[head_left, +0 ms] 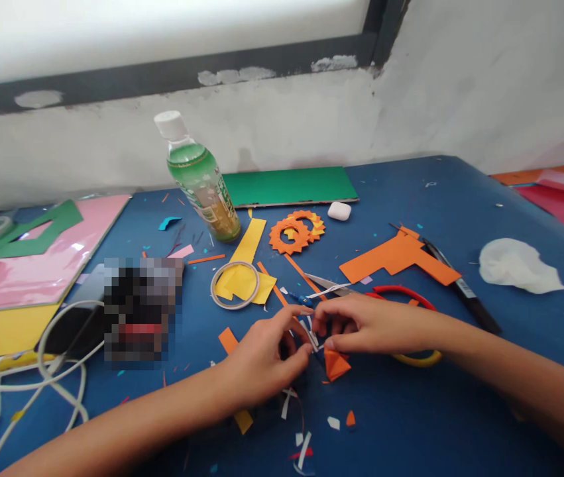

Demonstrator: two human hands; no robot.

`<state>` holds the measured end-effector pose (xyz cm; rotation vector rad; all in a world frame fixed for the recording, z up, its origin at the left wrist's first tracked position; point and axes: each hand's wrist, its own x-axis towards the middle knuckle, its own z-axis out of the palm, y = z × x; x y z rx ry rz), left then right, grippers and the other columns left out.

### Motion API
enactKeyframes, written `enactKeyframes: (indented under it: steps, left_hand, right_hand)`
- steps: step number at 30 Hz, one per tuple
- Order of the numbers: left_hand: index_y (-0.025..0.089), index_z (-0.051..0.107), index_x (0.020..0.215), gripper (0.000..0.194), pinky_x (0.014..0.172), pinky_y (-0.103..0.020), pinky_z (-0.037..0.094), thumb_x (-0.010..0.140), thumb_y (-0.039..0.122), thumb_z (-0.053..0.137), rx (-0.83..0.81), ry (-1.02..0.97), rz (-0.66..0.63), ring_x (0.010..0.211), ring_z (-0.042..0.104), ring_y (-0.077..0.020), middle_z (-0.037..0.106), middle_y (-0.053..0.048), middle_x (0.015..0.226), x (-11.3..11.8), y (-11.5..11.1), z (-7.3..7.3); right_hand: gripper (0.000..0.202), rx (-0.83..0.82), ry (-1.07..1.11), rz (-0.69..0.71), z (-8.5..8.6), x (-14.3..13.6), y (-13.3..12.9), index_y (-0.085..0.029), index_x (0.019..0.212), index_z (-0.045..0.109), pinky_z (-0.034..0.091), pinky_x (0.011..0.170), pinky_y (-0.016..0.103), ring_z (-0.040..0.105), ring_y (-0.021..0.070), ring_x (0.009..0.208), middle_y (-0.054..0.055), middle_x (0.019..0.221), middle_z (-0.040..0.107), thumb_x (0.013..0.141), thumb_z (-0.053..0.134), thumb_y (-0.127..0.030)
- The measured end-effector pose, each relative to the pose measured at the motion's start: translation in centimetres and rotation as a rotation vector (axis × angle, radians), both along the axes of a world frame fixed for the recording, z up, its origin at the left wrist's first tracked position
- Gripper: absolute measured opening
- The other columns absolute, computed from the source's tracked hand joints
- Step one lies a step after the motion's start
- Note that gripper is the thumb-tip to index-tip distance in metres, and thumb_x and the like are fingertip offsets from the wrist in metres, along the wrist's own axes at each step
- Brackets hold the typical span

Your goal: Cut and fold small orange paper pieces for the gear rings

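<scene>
My left hand [272,351] hovers low over the blue table, fingers curved and thumb apart from the forefinger. Facing it, my right hand [366,324] is bent with its fingers loosely curled. Several white paper strips [313,336] lie between the fingertips; I see neither hand clearly gripping them. A small folded orange paper piece [336,366] sits right below my right thumb, perhaps touching it. Scissors with red and yellow handles [418,360] lie partly hidden under my right hand and forearm. Just beyond the fingertips is a small blue object [303,300].
A green-labelled bottle [202,182] stands near the wall. Around it are a tape roll [213,291], orange paper rings [289,237], an eraser [339,211] and a green board [291,185]. At right are an orange paper cutout [395,255], a black pen [478,308] and crumpled tissue [517,265]. White cable [83,391] loops at left.
</scene>
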<state>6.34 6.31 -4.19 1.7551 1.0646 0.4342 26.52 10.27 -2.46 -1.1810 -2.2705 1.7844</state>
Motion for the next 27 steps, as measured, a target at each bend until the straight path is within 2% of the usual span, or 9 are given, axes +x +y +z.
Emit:
enactKeyframes:
  steps: [5,9,13,16,20,23,27]
  left_hand:
    - [0.022,0.038,0.12,0.05,0.05,-0.019,0.043,0.075,0.017,0.058,-0.208,-0.07,0.037,0.063,0.059,-0.0092,0.062,-0.002,0.09,0.5,-1.0,0.0]
    - [0.024,0.032,0.123,0.057,0.051,-0.019,0.044,0.074,0.018,0.061,-0.274,-0.182,0.14,0.067,0.061,-0.0099,0.06,-0.002,0.094,0.8,-1.5,-0.7]
    - [0.028,0.018,0.131,0.072,0.053,-0.019,0.046,0.075,0.018,0.062,-0.332,-0.275,0.221,0.07,0.061,-0.0109,0.057,-0.001,0.092,1.0,-2.0,-1.2]
    - [0.028,0.017,0.132,0.073,0.052,-0.018,0.046,0.075,0.018,0.063,-0.34,-0.298,0.225,0.072,0.061,-0.0113,0.056,0.0,0.09,1.0,-2.2,-1.4]
    - [0.028,0.018,0.132,0.072,0.051,-0.018,0.045,0.076,0.018,0.062,-0.327,-0.313,0.225,0.073,0.061,-0.012,0.056,0.0,0.09,1.0,-2.1,-1.6]
    - [0.027,0.021,0.131,0.069,0.052,-0.018,0.045,0.076,0.019,0.063,-0.308,-0.323,0.243,0.075,0.062,-0.0128,0.058,-0.001,0.089,1.0,-1.7,-1.5]
    - [0.026,0.026,0.128,0.065,0.056,-0.018,0.046,0.076,0.022,0.065,-0.326,-0.422,0.288,0.079,0.062,-0.0134,0.057,-0.003,0.093,0.8,-1.1,-0.9]
  right_hand:
    - [0.016,-0.076,0.013,0.015,0.2,0.4,0.0,-0.018,0.093,0.056,0.048,0.061,0.021,0.064,0.0144,0.077,0.002,0.086,0.064,0.077,0.056,-0.017]
    - [0.019,-0.151,0.071,0.069,0.1,0.8,0.0,-0.018,0.099,0.054,0.05,0.068,0.022,0.065,0.0144,0.083,0.004,0.095,0.065,0.08,0.055,-0.019]
    - [0.018,0.06,0.055,0.096,-0.3,0.6,0.1,-0.017,0.096,0.058,0.048,0.064,0.021,0.062,0.0131,0.077,0.003,0.089,0.064,0.079,0.058,-0.023]
    - [0.011,0.263,0.014,0.156,-0.4,0.3,0.0,-0.017,0.088,0.062,0.044,0.063,0.022,0.06,0.0129,0.073,0.002,0.083,0.065,0.079,0.059,-0.022]
    - [0.006,0.404,-0.004,0.199,-0.2,0.2,-0.2,-0.017,0.079,0.062,0.041,0.062,0.022,0.058,0.0123,0.069,0.0,0.075,0.064,0.08,0.057,-0.02]
    - [0.005,0.481,-0.007,0.154,0.1,0.1,-0.5,-0.017,0.079,0.061,0.04,0.06,0.021,0.057,0.0117,0.067,0.0,0.075,0.064,0.079,0.057,-0.02]
    - [0.003,0.627,0.047,0.005,0.2,-0.2,-1.2,-0.016,0.077,0.057,0.039,0.059,0.021,0.054,0.0102,0.065,0.0,0.073,0.061,0.079,0.055,-0.017]
